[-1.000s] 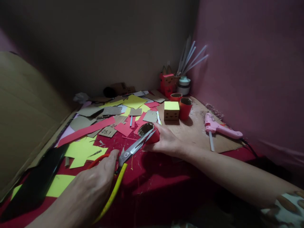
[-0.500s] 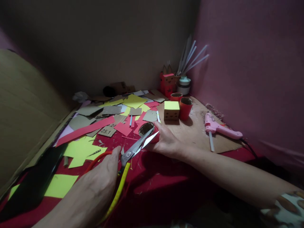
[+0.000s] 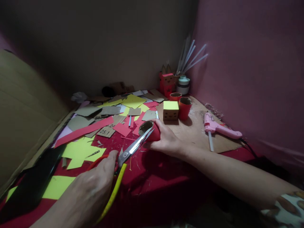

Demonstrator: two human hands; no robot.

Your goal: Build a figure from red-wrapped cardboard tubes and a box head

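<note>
1 red tube (image 3: 155, 133), tilted leftward, fills the right hand (image 3: 168, 140); left hand (image 3: 96, 182) grips scissors (image 3: 125, 155) aimed forward-right.

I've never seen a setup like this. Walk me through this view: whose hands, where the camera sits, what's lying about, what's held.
There is no machine here, just one person's two bare hands. The view comes from a camera worn on that person's head, looking forward and down.

The left hand holds scissors with red and yellow handles. The right hand grips a red-covered tube; the scissor blades are at its open end, though whether they are cutting is hard to tell.

On the dark red surface lie yellow paper pieces, a long red strip and cardboard scraps. Towards the right, a cardboard sheet bears a yellow-topped box with a face and a pink glue gun.
</note>
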